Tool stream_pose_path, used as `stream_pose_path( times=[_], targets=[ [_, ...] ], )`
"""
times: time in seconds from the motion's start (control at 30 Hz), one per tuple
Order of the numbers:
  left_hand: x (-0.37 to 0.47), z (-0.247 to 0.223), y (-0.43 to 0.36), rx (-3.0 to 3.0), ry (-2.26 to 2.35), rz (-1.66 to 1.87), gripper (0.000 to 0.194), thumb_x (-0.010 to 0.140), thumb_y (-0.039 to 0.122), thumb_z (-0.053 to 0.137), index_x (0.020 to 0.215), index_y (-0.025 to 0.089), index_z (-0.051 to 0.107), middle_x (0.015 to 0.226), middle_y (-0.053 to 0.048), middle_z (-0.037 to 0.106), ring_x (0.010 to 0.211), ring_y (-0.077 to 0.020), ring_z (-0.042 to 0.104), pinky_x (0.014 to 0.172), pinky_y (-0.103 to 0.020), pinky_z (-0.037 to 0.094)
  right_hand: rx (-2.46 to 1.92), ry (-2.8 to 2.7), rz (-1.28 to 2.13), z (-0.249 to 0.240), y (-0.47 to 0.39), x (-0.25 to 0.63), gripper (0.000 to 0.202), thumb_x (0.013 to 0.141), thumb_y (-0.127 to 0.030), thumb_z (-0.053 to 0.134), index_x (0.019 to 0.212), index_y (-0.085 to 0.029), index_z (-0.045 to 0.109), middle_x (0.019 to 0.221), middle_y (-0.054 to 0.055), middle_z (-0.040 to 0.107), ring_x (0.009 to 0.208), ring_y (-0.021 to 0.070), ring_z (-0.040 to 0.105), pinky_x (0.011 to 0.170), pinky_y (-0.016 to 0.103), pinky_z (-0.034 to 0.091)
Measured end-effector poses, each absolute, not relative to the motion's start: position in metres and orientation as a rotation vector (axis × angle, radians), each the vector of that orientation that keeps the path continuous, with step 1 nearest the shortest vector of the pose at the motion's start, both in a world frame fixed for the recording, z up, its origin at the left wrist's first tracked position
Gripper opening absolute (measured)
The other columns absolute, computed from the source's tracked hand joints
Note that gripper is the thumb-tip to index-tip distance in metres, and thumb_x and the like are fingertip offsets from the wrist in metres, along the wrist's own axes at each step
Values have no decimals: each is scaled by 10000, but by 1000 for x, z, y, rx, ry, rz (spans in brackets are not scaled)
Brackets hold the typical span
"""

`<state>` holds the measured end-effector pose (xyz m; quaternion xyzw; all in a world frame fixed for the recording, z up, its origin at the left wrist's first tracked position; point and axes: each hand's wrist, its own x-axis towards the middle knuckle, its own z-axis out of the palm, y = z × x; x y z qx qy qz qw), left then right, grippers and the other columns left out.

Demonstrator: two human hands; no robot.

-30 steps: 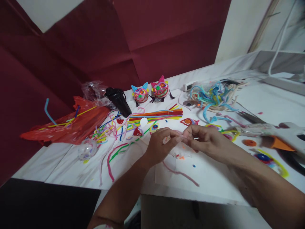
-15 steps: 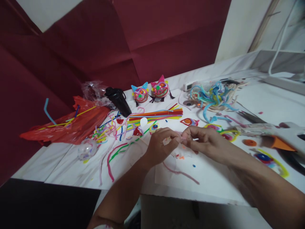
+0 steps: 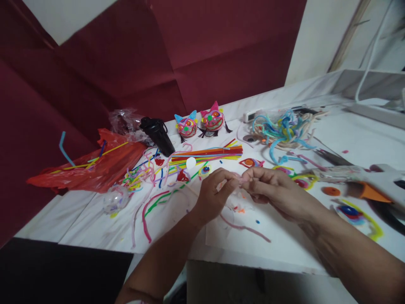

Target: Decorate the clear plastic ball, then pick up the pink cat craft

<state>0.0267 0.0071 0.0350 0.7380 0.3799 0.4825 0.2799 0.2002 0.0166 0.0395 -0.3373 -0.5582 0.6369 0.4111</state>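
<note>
My left hand (image 3: 215,192) and my right hand (image 3: 272,190) meet fingertip to fingertip over the white table (image 3: 284,236). Together they pinch a small pale pink pipe-cleaner piece (image 3: 241,180) between them. A long pink pipe cleaner (image 3: 245,228) trails away below the hands across the table. Whether it joins the pinched piece is hidden by my fingers. Small orange and blue scraps lie under the hands.
Two pipe-cleaner cat faces (image 3: 201,122) stand at the back. A bundle of straight pipe cleaners (image 3: 209,154), a black bottle (image 3: 158,135), a red plastic bag (image 3: 95,166), a blue-and-cream tangle (image 3: 284,131), a glue gun (image 3: 370,181) and scissors (image 3: 332,157) surround the hands.
Both hands have shifted slightly up and right while working the pink piece. The long pink pipe cleaner's end on the table has swung a little to the right.
</note>
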Motion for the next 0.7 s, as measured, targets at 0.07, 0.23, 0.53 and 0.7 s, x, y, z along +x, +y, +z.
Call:
stream_pose_path(
  times=[0.07, 0.23, 0.53, 0.7],
  targets=[
    [28, 35, 6, 2012, 1032, 1336, 242, 927, 368, 536, 780, 188, 601, 834, -41, 658, 823, -171, 604, 783, -297, 464, -847, -1372, 1621, 40, 16, 199, 234, 629, -354, 713, 724, -172, 602, 553, -45, 454, 462, 73, 344, 412, 198, 266],
    [29, 35, 5, 2107, 1071, 1378, 209, 934, 307, 524, 772, 191, 586, 788, -22, 632, 800, -164, 589, 778, -295, 437, -867, -1398, 1584, 37, 18, 199, 278, 623, -371, 765, 749, -155, 643, 569, -33, 492, 468, 71, 353, 426, 204, 282],
    [30, 33, 4, 2254, 1219, 1361, 233, 952, 322, 483, 771, 207, 574, 791, -20, 662, 777, -175, 590, 800, -330, 413, -904, -1403, 1435, 31, 16, 195, 264, 679, -387, 727, 762, -163, 615, 576, -42, 472, 481, 78, 354, 434, 202, 275],
    [32, 32, 2, 2259, 1238, 1437, 226, 958, 309, 475, 782, 202, 567, 761, -17, 635, 766, -170, 585, 802, -328, 420, -912, -1348, 1364, 28, 12, 189, 273, 690, -413, 715, 722, -171, 595, 532, -60, 404, 461, 74, 284, 410, 210, 204]
  ],
)
